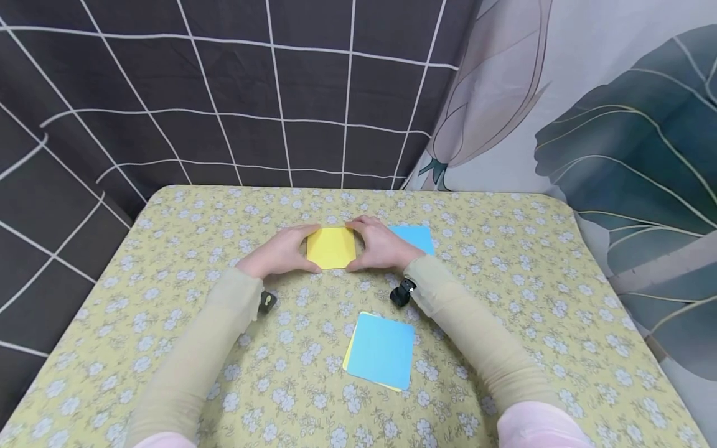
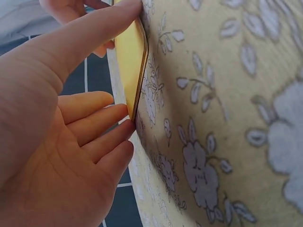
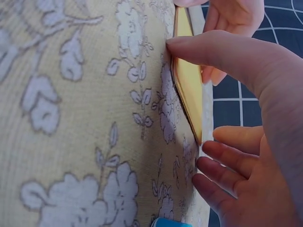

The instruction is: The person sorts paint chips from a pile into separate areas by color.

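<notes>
A thin stack of square cards with a yellow card on top [image 1: 331, 247] lies flat on the tablecloth, between both hands. My left hand [image 1: 284, 250] holds its left side, thumb at the near edge and fingertips at the far edge. Opposite it, my right hand [image 1: 384, 244] holds the right side in the same way. Layered edges of the yellow stack [image 2: 138, 78] show in the left wrist view. In the right wrist view, the right thumb [image 3: 208, 47] touches the stack's near edge. Partly behind my right hand lies a blue card [image 1: 416, 238].
Nearer to me, a blue square card [image 1: 382, 351] lies slightly askew over a yellow card [image 1: 348, 354]. A floral yellow cloth [image 1: 269, 392] covers the table. Dark gridded fabric [image 1: 235, 81] hangs behind it, and a leaf-patterned curtain [image 1: 627, 143] hangs on the right.
</notes>
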### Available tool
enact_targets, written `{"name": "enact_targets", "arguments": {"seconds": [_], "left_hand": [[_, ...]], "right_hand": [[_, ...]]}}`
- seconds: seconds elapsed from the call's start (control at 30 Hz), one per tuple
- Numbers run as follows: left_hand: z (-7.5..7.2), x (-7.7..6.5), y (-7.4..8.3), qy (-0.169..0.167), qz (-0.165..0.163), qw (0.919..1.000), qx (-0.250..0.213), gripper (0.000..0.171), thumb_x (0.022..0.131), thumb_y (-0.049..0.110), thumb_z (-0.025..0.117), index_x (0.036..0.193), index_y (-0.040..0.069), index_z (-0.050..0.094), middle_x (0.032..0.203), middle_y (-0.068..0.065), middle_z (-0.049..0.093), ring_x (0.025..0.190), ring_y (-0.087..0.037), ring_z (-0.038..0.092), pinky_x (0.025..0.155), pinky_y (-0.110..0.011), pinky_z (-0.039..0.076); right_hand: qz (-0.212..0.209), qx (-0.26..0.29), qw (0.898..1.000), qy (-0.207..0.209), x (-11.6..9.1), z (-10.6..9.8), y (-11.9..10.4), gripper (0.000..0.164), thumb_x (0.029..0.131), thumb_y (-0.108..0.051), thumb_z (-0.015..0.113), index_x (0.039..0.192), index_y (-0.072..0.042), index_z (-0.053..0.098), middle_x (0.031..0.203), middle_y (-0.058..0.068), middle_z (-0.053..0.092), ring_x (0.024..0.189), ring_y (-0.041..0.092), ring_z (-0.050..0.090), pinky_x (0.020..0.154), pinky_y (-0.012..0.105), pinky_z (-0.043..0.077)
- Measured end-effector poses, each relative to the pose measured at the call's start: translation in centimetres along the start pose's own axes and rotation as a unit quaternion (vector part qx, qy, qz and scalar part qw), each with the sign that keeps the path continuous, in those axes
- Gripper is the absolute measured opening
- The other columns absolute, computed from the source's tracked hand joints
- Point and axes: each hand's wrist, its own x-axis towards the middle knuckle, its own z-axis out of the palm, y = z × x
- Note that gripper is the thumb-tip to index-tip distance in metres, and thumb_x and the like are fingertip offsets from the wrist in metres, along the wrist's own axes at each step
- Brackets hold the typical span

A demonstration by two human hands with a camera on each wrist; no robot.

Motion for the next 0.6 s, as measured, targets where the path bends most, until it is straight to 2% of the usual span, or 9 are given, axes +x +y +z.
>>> {"name": "enact_targets", "arguments": {"seconds": [0.23,0.43,0.6], "left_hand": [[-0.11,-0.02,0.05,-0.006,-0.001,1.0,-0.001,0.1,0.075,0.023,0.092,0.153,-0.007,0.037,0.157,-0.023,0.038,0.143,-0.039,0.036,0.12,-0.048,0.027],[-0.15,-0.04,-0.08,-0.004,-0.01,0.9999,-0.002,0.101,0.074,0.024,0.092,0.154,-0.004,0.036,0.157,-0.022,0.037,0.144,-0.039,0.035,0.12,-0.051,0.027],[-0.23,0.02,-0.15,0.0,-0.015,0.9999,0.009,0.103,0.073,0.027,0.092,0.154,-0.003,0.037,0.157,-0.023,0.038,0.143,-0.04,0.037,0.119,-0.053,0.028]], "right_hand": [[-0.002,-0.008,1.0,-0.007,0.18,-0.04,0.02,0.102,0.068,-0.044,0.09,0.149,0.001,0.047,0.131,0.012,0.052,0.117,0.025,0.046,0.098,0.036,0.047],[-0.012,-0.009,1.0,-0.002,0.67,0.0,0.02,0.101,0.068,-0.042,0.09,0.149,0.001,0.048,0.137,0.014,0.051,0.121,0.027,0.045,0.102,0.037,0.045],[-0.016,-0.014,1.0,-0.001,0.94,-0.08,-0.05,0.099,0.066,-0.042,0.091,0.147,0.0,0.051,0.131,0.013,0.054,0.116,0.026,0.047,0.097,0.037,0.047]]}}
